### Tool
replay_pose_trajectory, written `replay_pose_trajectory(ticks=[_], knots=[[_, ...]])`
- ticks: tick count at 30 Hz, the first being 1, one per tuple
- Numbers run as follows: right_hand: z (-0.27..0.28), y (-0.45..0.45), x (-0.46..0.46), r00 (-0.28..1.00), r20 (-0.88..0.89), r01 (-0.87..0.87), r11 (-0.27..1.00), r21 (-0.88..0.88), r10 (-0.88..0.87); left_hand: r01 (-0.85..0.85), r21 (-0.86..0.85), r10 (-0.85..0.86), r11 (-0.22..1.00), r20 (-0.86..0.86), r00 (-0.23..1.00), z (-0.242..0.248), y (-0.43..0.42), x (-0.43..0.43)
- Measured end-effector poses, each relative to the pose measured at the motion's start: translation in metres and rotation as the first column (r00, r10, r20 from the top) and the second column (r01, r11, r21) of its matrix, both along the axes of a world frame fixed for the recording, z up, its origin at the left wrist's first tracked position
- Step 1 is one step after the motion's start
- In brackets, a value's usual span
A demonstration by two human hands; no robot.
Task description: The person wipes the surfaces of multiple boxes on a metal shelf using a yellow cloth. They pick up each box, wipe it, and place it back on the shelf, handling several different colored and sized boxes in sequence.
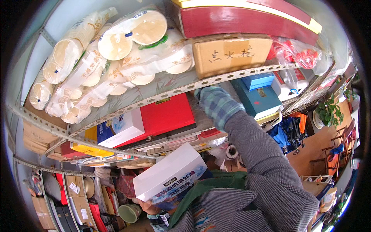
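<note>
My left hand (147, 206) grips the lower end of a white carton (171, 171) with blue printing, tilted in front of my chest. My right arm stretches up to the shelving in a grey ribbed sleeve (255, 142) with a blue-green checked cuff (220, 105). The perforated metal shelf edge (226, 79) hides nearly all of my right hand, so its grip does not show. Left of that cuff lies a red box (168, 116), with another white carton (124, 129) beside it. To the cuff's right are a teal box (258, 100) and a light-blue box (259, 80).
Bagged paper cups (62, 62) fill the upper shelf's left; a cardboard box (232, 55) with handwriting stands under a maroon box (246, 20). Folded umbrellas (287, 134) hang at right, near a potted plant (329, 110). Lower left are a green bucket (129, 213) and shelved cartons (79, 208).
</note>
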State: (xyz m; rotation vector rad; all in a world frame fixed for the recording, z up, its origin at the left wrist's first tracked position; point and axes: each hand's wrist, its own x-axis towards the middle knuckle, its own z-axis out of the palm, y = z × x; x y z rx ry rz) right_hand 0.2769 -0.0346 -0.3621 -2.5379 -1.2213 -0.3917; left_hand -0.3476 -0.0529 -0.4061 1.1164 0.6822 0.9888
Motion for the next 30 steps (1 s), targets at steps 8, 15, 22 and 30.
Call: replay_pose_trajectory(ticks=[8,15,22,30], knots=[[0.022,-0.056,0.041,0.985,-0.063,0.161,0.986,0.044,-0.158,0.012,0.039,-0.009,0.999,-0.063,0.998,-0.003,0.006,-0.011],[-0.011,-0.035,0.006,0.998,-0.028,0.062,0.998,0.014,-0.062,0.031,0.017,-0.031,0.999,-0.018,0.999,0.016,0.003,0.007],[0.006,-0.068,-0.069,0.87,-0.327,-0.422,0.9,-0.11,0.368,0.065,0.056,-0.067,0.996,0.045,0.997,-0.002,0.026,0.019],[0.043,-0.215,-0.112,0.939,-0.332,0.041,0.986,-0.159,-0.092,0.07,0.095,-0.081,0.993,0.117,0.99,-0.003,0.047,0.023]])
